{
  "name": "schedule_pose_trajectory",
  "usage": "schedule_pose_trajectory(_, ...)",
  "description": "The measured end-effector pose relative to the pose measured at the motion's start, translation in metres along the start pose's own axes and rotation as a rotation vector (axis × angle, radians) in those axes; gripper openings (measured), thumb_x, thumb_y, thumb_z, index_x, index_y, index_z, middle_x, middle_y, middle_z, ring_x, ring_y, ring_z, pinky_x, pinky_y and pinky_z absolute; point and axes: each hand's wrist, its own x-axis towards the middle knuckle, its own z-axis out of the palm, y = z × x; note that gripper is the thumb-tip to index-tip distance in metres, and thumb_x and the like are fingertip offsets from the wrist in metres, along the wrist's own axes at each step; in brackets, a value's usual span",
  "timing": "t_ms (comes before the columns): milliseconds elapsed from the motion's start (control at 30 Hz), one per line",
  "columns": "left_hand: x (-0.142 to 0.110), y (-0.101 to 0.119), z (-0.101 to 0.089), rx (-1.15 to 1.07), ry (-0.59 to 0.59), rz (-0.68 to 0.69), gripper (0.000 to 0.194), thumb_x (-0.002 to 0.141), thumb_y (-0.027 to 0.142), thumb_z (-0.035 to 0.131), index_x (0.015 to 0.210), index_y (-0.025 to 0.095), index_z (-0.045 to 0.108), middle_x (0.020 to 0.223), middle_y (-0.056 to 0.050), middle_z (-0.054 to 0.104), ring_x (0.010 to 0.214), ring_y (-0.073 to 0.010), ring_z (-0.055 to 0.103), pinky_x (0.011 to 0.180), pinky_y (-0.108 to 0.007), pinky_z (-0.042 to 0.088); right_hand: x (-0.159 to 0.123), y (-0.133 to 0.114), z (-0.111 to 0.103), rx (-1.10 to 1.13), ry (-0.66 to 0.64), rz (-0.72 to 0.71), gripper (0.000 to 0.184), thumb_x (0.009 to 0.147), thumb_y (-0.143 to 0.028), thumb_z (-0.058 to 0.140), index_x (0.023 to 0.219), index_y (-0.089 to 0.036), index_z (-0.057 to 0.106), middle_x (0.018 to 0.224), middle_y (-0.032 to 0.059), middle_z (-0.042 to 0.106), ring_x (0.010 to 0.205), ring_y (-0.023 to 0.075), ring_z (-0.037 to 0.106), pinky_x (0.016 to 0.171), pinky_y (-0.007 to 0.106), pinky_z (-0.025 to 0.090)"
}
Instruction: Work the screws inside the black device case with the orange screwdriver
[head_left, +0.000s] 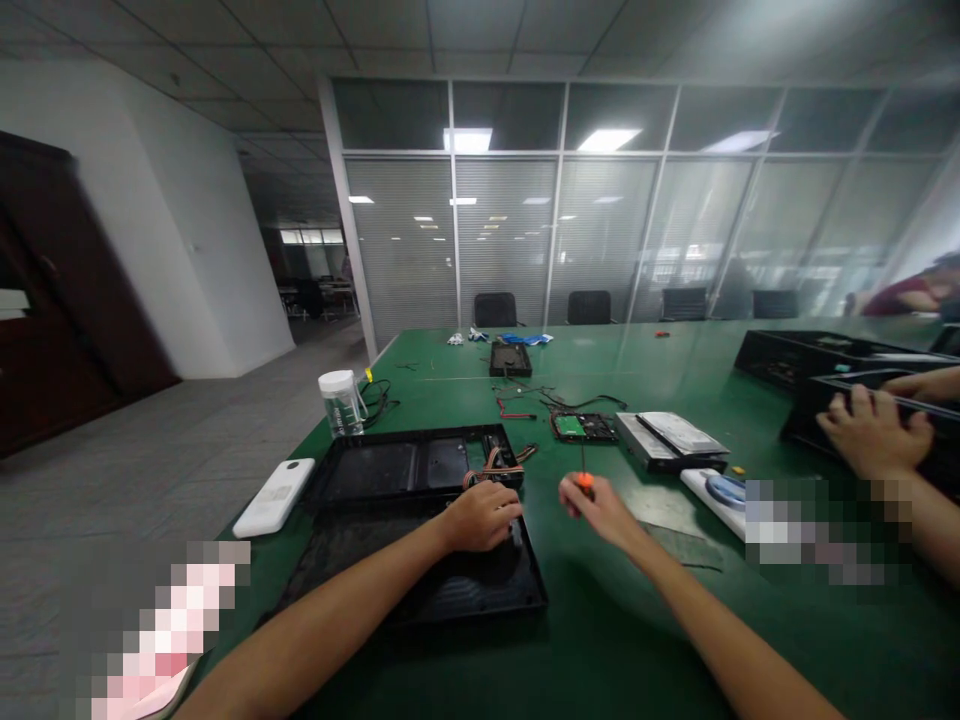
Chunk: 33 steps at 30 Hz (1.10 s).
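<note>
A small orange-handled screwdriver [584, 476] is pinched upright between the fingertips of the right hand [600, 507], its thin shaft pointing up, just to the right of the open black case [420, 470] at the near edge of the green table [600, 620]. The left hand [480, 515] is curled, fingers pressed together, against the case's inner edge, touching or just beside the bundle of coloured wires [495, 462]; whether anything is gripped there cannot be told. A second black tray [450, 585] lies under that forearm.

Further out are seen a white remote-like unit [274, 496], a clear lidded jar [341, 402], a bare green circuit board [581, 427] and a flat silver drive [671, 438]. At the right edge another person's hand [870, 432] rests on a separate black enclosure [862, 410].

A likely risk is judged to be the wires: they could be snagged or pulled loose by the curled fingers. The screwdriver, so lightly held, could be dropped onto the exposed board.
</note>
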Motion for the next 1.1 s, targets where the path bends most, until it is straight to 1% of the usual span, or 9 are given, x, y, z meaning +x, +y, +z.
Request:
schedule_pose_trajectory(100,0.002,-0.017,-0.026,0.098,-0.033,-0.133,0.018,0.081,0.018,0.045,0.096,0.017,0.055,0.093,-0.01,0.058,0.089,-0.0209,0.053,0.082,-0.033,0.04,-0.026,-0.038,0.023,-0.412,-0.352,-0.257,0.018,0.083,-0.03,0.047,0.093,-0.018,0.057,0.093,0.0045,0.062,0.081,0.0163,0.057,0.073,0.028,0.041)
schedule_pose_trajectory(167,-0.003,-0.035,-0.046,0.126,-0.028,-0.342,0.016,0.083,0.021,0.045,0.094,0.017,0.056,0.09,-0.009,0.059,0.087,-0.0205,0.055,0.079,-0.031,0.041,-0.047,-0.053,0.039,-0.661,-0.48,-0.31,0.022,0.075,-0.023,0.056,0.096,-0.019,0.057,0.093,0.0047,0.062,0.08,0.0184,0.058,0.07,0.028,0.041)
schedule_pose_trajectory(267,-0.025,-0.062,-0.065,0.027,-0.242,-0.561,0.02,0.081,0.031,0.052,0.094,0.018,0.057,0.087,-0.005,0.062,0.079,-0.0189,0.058,0.069,-0.027,0.043,-0.08,-0.052,0.049,-0.851,-0.434,-0.266,0.03,0.068,-0.016,0.06,0.098,-0.02,0.056,0.091,0.005,0.062,0.079,0.0209,0.058,0.067,0.03,0.042)
schedule_pose_trajectory(367,-0.053,-0.076,-0.065,-0.055,-0.513,-0.63,0.024,0.073,0.036,0.062,0.09,0.019,0.059,0.083,-0.002,0.064,0.074,-0.0177,0.06,0.062,-0.023,0.042,-0.108,-0.034,0.043,-0.842,-0.365,-0.211,0.036,0.064,-0.009,0.057,0.098,-0.021,0.056,0.095,0.0053,0.061,0.082,0.0217,0.058,0.069,0.031,0.043)
schedule_pose_trajectory(567,-0.067,-0.066,-0.059,0.085,-0.371,-0.378,0.018,0.075,0.024,0.062,0.092,0.021,0.058,0.091,-0.004,0.063,0.088,-0.0199,0.059,0.075,-0.025,0.043,-0.132,-0.019,0.024,-0.718,-0.315,-0.068,0.038,0.063,-0.001,0.047,0.093,-0.022,0.059,0.096,0.0056,0.06,0.085,0.0204,0.056,0.074,0.033,0.043)
schedule_pose_trajectory(700,-0.048,-0.051,-0.093,0.113,-0.342,-0.348,0.015,0.075,0.026,0.062,0.089,0.02,0.058,0.089,-0.003,0.062,0.087,-0.0202,0.058,0.074,-0.026,0.042,-0.113,-0.03,0.023,-0.676,-0.297,-0.043,0.039,0.068,-0.002,0.045,0.1,-0.019,0.06,0.1,0.0078,0.06,0.094,0.0202,0.055,0.083,0.032,0.042)
schedule_pose_trajectory(900,-0.037,0.003,-0.165,0.122,-0.319,-0.279,0.014,0.08,0.031,0.058,0.087,0.02,0.056,0.085,-0.002,0.061,0.081,-0.0182,0.058,0.071,-0.025,0.041,-0.039,-0.021,0.036,-0.627,-0.317,-0.087,0.028,0.075,-0.013,0.047,0.098,-0.017,0.064,0.096,0.0097,0.063,0.091,0.0211,0.057,0.085,0.032,0.042)
schedule_pose_trajectory(1000,-0.039,0.039,-0.181,0.126,-0.357,-0.259,0.012,0.08,0.029,0.057,0.088,0.02,0.054,0.086,-0.002,0.06,0.079,-0.0173,0.057,0.069,-0.025,0.041,-0.001,-0.006,0.047,-0.43,-0.224,-0.135,0.035,0.074,-0.013,0.048,0.107,-0.014,0.061,0.106,0.0116,0.062,0.1,0.0249,0.054,0.091,0.037,0.039)
schedule_pose_trajectory(1100,-0.046,0.07,-0.181,0.112,-0.399,-0.271,0.011,0.08,0.027,0.058,0.087,0.02,0.052,0.087,-0.001,0.059,0.077,-0.0163,0.057,0.066,-0.025,0.041,0.02,0.007,0.056,-0.126,-0.15,-0.112,0.036,0.081,-0.016,0.04,0.112,-0.015,0.059,0.102,0.0091,0.065,0.096,0.023,0.057,0.085,0.034,0.045)
